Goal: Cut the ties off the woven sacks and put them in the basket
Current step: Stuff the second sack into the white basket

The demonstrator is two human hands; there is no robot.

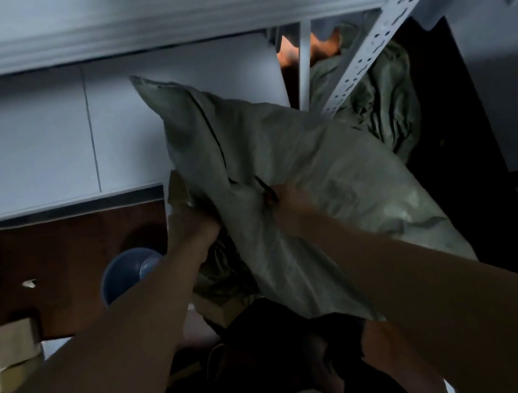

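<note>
Both hands hold the sack [281, 171]: left hand [193, 221] bunches the near-left edge, right hand [285, 198] pinches its middle. Risk: we snag the shelf post [373, 48] on the right.

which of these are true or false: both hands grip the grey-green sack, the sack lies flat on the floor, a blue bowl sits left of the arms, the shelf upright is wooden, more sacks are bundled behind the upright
1. Both hands grip the grey-green woven sack. True: the left hand and the right hand each clutch its fabric.
2. The sack lies flat on the floor. False: it is held up in the air.
3. A blue bowl sits left of the arms. True.
4. The shelf upright is wooden. False: it is white perforated metal.
5. More sacks are bundled behind the upright. True.
</note>
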